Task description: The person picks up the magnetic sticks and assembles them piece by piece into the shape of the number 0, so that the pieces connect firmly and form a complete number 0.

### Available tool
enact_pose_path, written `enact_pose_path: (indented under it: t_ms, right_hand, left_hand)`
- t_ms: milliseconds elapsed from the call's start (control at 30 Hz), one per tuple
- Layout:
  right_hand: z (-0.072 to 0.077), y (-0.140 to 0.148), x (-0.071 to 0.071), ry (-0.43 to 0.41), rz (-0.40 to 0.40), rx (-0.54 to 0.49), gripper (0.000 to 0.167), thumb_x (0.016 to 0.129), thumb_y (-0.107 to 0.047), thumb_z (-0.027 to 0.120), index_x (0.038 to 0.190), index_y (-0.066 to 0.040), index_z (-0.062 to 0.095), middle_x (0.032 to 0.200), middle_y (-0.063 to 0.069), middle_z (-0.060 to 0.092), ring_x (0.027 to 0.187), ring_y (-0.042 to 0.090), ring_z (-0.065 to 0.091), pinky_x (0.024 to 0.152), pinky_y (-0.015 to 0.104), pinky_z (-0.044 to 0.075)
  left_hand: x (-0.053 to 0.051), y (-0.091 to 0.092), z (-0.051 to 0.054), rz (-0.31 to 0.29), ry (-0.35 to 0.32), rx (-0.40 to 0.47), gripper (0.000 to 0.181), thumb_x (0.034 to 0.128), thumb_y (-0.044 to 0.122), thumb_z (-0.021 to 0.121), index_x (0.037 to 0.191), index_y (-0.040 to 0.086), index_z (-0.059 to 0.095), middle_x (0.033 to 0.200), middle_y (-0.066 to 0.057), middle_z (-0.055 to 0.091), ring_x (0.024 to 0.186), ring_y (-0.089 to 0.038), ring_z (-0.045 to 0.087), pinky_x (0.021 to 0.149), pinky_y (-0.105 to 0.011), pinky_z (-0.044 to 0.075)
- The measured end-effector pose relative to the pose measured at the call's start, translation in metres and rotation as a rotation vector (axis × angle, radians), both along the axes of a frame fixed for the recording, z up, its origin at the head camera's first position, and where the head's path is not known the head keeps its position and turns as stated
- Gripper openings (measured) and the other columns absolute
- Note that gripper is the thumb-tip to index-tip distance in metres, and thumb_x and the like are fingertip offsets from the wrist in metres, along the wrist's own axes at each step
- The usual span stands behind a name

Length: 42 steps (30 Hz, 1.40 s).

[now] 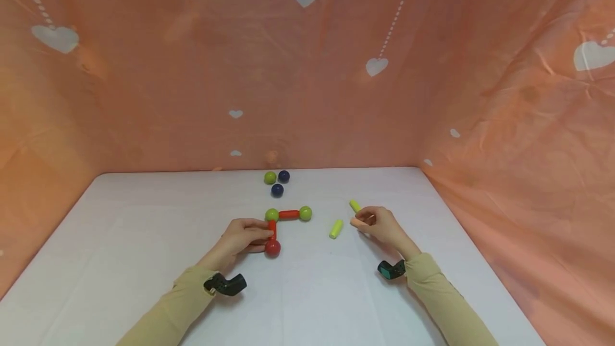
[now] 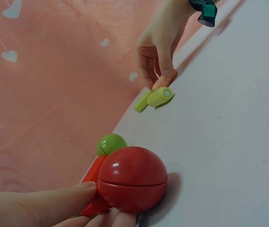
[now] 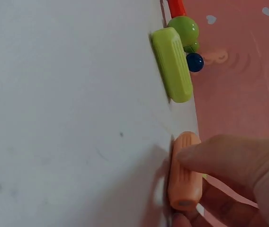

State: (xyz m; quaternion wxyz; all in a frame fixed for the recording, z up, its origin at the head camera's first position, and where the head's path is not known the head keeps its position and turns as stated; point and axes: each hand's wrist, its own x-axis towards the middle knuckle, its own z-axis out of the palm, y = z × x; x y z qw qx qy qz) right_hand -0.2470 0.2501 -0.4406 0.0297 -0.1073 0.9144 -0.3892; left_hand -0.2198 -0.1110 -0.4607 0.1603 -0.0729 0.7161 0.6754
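Observation:
My left hand [image 1: 243, 236] pinches a red magnetic rod [image 1: 273, 230] between thumb and fingers. That rod joins a red ball [image 2: 132, 179] at its near end to a green ball [image 1: 271, 214] at its far end. From the green ball a second red rod [image 1: 289, 214] runs right to another green ball [image 1: 305, 213], making an L. Over to the right, my right hand [image 1: 384, 227] holds an orange rod [image 3: 185, 171] by thumb and fingers, at the tabletop. Beside it lie two yellow-green rods, one nearer the middle [image 1: 336, 229], the other just behind the hand [image 1: 354, 205].
Two dark blue balls [image 1: 277, 190] and a loose green ball [image 1: 270, 177] sit near the back edge of the white table [image 1: 120, 239]. An orange cloth [image 1: 192, 68] with pale hearts hangs behind and at both sides. A dark wrist camera [image 1: 226, 284] is strapped to each forearm.

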Motion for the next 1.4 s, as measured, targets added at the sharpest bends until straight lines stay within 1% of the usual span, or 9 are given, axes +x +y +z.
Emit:
enact_pose_path:
  t_ms: [200,333,467,667,800,900,1033,1233,1400]
  right_hand:
    - [0.014,0.002,0.008,-0.008,0.007,-0.066,0.03,0.089,-0.018,0.07,0.113,-0.002,0.065,0.098,0.008,0.066,0.086,0.022,0.064,0.065,0.029,0.054]
    - [0.026,-0.004,0.015,-0.04,0.091,-0.19,0.037,0.091,-0.013,0.067,0.123,0.002,0.059,0.105,0.016,0.064,0.091,0.03,0.064,0.07,0.04,0.056]
    - [0.031,-0.022,0.022,-0.151,0.177,-0.318,0.038,0.091,-0.009,0.064,0.127,0.004,0.055,0.11,0.019,0.061,0.094,0.034,0.063,0.076,0.048,0.055]
    - [0.026,-0.06,0.034,-0.338,0.231,-0.414,0.036,0.092,-0.014,0.064,0.125,-0.003,0.058,0.109,0.015,0.058,0.09,0.026,0.062,0.081,0.047,0.055]
    - [0.02,-0.085,0.041,-0.435,0.261,-0.469,0.036,0.092,-0.013,0.064,0.125,-0.002,0.057,0.108,0.014,0.058,0.086,0.02,0.062,0.08,0.043,0.056]
    - [0.015,-0.102,0.045,-0.494,0.259,-0.504,0.035,0.091,-0.012,0.063,0.124,0.001,0.056,0.105,0.012,0.062,0.083,0.018,0.063,0.078,0.039,0.057]
    - [0.009,-0.122,0.05,-0.533,0.258,-0.517,0.033,0.091,-0.01,0.063,0.121,0.003,0.056,0.097,0.01,0.066,0.078,0.017,0.064,0.074,0.035,0.058]
    - [-0.003,-0.144,0.053,-0.566,0.274,-0.575,0.03,0.088,-0.005,0.066,0.115,0.004,0.056,0.093,0.012,0.067,0.074,0.019,0.065,0.07,0.035,0.058]
    - [-0.007,-0.153,0.057,-0.586,0.24,-0.592,0.029,0.087,-0.004,0.067,0.111,0.004,0.054,0.091,0.012,0.067,0.073,0.019,0.065,0.068,0.034,0.058]
  left_hand:
    - [0.001,0.002,-0.001,-0.009,-0.005,0.0,0.04,0.0821,0.012,0.076,0.116,-0.003,0.061,0.099,-0.014,0.069,0.083,-0.021,0.068,0.072,-0.034,0.058]
    - [0.0,0.004,0.0,-0.009,0.006,0.012,0.038,0.0823,0.01,0.076,0.115,-0.004,0.062,0.098,-0.014,0.069,0.083,-0.021,0.068,0.073,-0.034,0.058]
    - [0.0,0.004,0.001,-0.012,0.017,0.002,0.038,0.0825,0.011,0.076,0.114,-0.004,0.062,0.098,-0.013,0.069,0.082,-0.021,0.068,0.072,-0.034,0.058]
    - [0.0,0.004,0.002,-0.012,-0.01,-0.009,0.039,0.0825,0.012,0.076,0.116,-0.003,0.062,0.099,-0.013,0.068,0.082,-0.021,0.068,0.072,-0.033,0.058]
    - [0.0,0.003,0.0,-0.01,-0.014,-0.01,0.04,0.083,0.011,0.075,0.117,-0.003,0.061,0.1,-0.014,0.068,0.082,-0.021,0.068,0.072,-0.033,0.058]
    - [-0.001,0.003,0.0,-0.001,-0.01,-0.002,0.038,0.0833,0.01,0.075,0.116,-0.004,0.061,0.099,-0.014,0.068,0.082,-0.021,0.068,0.072,-0.034,0.058]
    - [-0.001,0.003,0.0,0.002,0.005,-0.001,0.036,0.084,0.009,0.074,0.116,-0.004,0.062,0.099,-0.013,0.067,0.083,-0.021,0.068,0.072,-0.034,0.058]
    - [-0.002,0.002,0.0,0.001,0.022,-0.002,0.036,0.0839,0.009,0.074,0.115,-0.004,0.063,0.098,-0.013,0.068,0.083,-0.021,0.068,0.072,-0.034,0.058]
    - [-0.002,0.002,0.0,0.005,0.024,0.003,0.035,0.0837,0.008,0.074,0.114,-0.005,0.063,0.098,-0.013,0.068,0.083,-0.022,0.068,0.071,-0.034,0.058]
